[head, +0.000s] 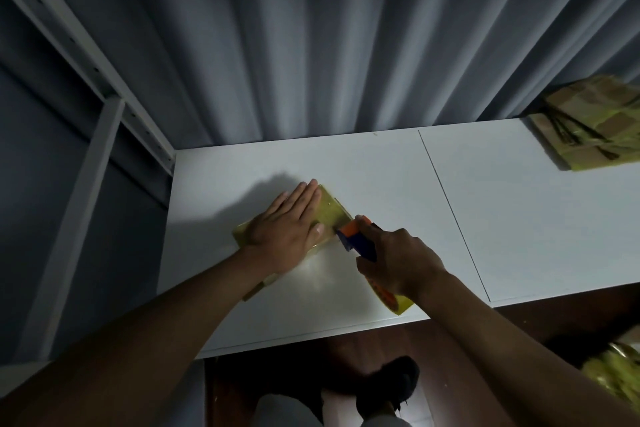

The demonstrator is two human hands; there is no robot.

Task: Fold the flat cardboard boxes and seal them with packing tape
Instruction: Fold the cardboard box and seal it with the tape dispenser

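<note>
A small cardboard box (332, 210) covered in yellowish tape lies on the white table (381, 163). My left hand (289, 227) presses flat on its top with straight fingers. My right hand (398, 258) grips an orange and blue tape dispenser (353, 236), whose front end touches the box's right edge. The yellowish tape roll (394, 302) shows below my right wrist. Much of the box is hidden under my left hand.
A pile of flat, taped cardboard boxes (592, 128) lies at the table's far right corner. More yellowish material (616, 378) sits low at the right edge. Grey curtains (311, 45) hang behind the table, a metal shelf frame (104, 107) stands to the left.
</note>
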